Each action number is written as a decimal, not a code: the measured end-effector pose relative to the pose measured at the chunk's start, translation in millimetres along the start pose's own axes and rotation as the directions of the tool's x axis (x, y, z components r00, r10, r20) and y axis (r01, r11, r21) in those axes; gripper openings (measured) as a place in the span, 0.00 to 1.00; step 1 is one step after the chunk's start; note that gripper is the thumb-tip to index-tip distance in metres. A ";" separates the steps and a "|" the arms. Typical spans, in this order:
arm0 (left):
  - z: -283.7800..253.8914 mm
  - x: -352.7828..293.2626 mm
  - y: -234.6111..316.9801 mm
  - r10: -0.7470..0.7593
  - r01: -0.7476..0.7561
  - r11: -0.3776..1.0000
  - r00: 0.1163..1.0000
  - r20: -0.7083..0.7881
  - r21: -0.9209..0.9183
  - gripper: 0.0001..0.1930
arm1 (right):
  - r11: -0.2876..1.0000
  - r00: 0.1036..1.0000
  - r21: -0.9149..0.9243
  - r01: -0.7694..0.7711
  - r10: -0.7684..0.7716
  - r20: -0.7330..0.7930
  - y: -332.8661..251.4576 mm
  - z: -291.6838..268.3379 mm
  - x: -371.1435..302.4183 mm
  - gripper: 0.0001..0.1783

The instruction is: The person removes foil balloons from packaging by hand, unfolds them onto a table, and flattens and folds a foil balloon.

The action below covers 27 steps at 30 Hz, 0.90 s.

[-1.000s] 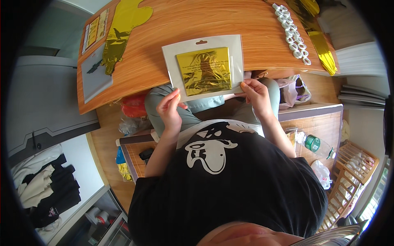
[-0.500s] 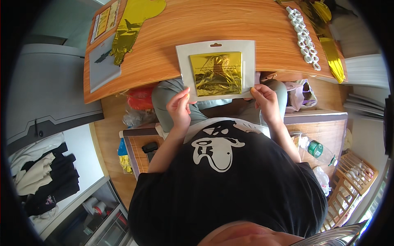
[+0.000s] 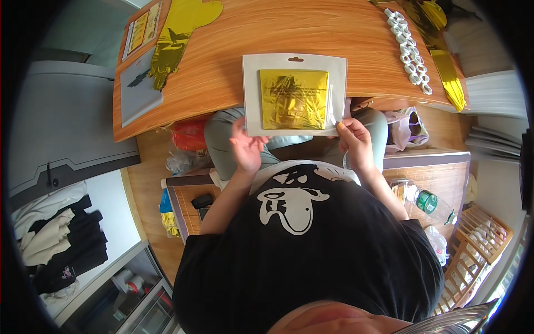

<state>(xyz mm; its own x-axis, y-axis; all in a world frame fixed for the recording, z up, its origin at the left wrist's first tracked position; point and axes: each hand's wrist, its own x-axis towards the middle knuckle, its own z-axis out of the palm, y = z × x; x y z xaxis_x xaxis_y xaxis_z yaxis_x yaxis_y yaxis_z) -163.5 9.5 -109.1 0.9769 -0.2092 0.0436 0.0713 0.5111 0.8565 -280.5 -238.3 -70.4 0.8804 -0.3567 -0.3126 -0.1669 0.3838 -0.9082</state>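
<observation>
A white packaging card [image 3: 253,94] with a hang hole at its top carries a folded gold foil packet [image 3: 295,100] under clear plastic. The card is tilted up over the table's near edge, its face toward me. My right hand [image 3: 356,142] pinches the lower right corner between thumb and fingers. At the lower left corner, my left hand [image 3: 247,150] is open, fingers spread and palm partly turned up. Some of its fingertips come close to the card's lower edge; whether they touch it I cannot tell.
On the wooden table [image 3: 239,33] lie a flat gold foil shape [image 3: 169,47], a grey plastic sleeve [image 3: 139,92] and a printed card [image 3: 143,28] at left. At right are a strip of white rings [image 3: 409,53] and more gold foil [image 3: 448,75]. A plastic bottle [image 3: 434,205] lies beside me.
My left hand has let go of the card's lower left corner and opened its fingers. The card has shifted slightly right, still in my right hand.
</observation>
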 end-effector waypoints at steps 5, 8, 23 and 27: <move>-1.6 2.8 -14.3 -0.483 0.263 0.834 0.773 0.411 0.484 0.30 | 0.998 0.999 0.067 0.010 -0.013 0.035 2.8 20.0 -1.9 0.07; 56.9 -4.6 24.1 -0.542 0.305 0.716 0.810 0.224 0.628 0.28 | 0.997 0.991 0.044 0.061 -0.065 0.120 4.9 27.1 -6.9 0.05; -10.5 -6.4 90.9 -0.167 0.159 0.919 0.986 -0.008 0.359 0.18 | 0.996 0.946 0.071 0.060 -0.080 0.314 -3.6 26.3 -24.2 0.05; -11.7 -20.3 94.8 -0.130 0.144 0.920 0.990 -0.063 0.365 0.19 | 0.996 0.948 -0.089 0.000 0.028 0.317 -2.4 26.9 -22.2 0.06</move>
<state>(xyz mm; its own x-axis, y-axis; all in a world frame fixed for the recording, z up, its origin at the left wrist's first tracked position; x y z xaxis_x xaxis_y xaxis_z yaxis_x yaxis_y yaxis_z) -174.2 71.9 -34.9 0.9702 -0.2205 -0.1005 0.1327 0.1362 0.9818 -287.8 -208.4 -53.8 0.9707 -0.0571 -0.2332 -0.2053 0.3066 -0.9295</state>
